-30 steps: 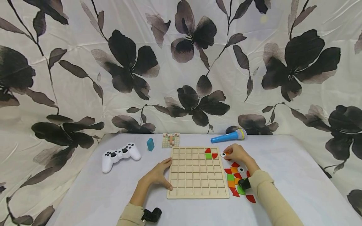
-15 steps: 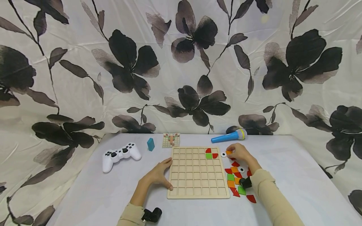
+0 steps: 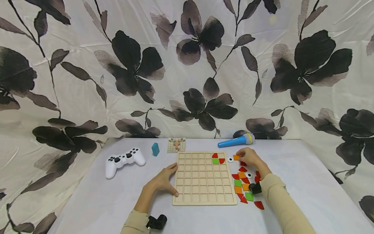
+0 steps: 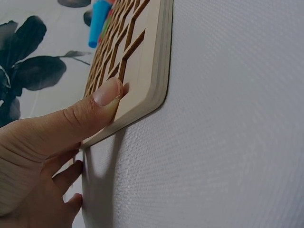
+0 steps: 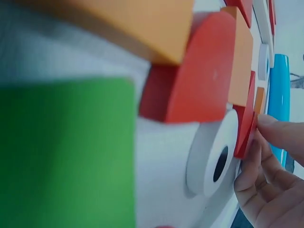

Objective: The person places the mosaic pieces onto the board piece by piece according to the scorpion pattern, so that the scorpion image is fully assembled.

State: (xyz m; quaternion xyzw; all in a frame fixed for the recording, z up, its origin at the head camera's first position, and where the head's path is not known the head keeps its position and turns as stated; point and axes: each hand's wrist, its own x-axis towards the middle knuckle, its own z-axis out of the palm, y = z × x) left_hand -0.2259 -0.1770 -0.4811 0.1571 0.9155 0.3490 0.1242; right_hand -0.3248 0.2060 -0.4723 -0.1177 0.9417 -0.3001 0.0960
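Observation:
A pale wooden grid board (image 3: 201,187) lies flat mid-table; red quarter-rounds (image 3: 222,161) and a green square (image 3: 215,161) fill cells at its upper right. My left hand (image 3: 160,180) rests at the board's left edge, fingers spread, with the thumb (image 4: 102,97) on its near corner. Beyond the right edge, my right hand (image 3: 249,156) pinches an orange square (image 3: 236,157) between thumb and fingertips. A white disc with a black dot (image 3: 230,159) lies just left of that square. In the right wrist view, a red piece (image 5: 244,126) sits close to the curled fingers.
Loose red, orange and green pieces (image 3: 238,183) and another white disc (image 3: 248,175) lie right of the board. A pattern card (image 3: 176,145), a teal block (image 3: 155,149) and a blue toy microphone (image 3: 233,142) are at the back. A white game controller (image 3: 125,161) sits left.
My right hand has shifted slightly right, off the white disc and onto the orange square, which shows more now. The left hand and the board have stayed in place.

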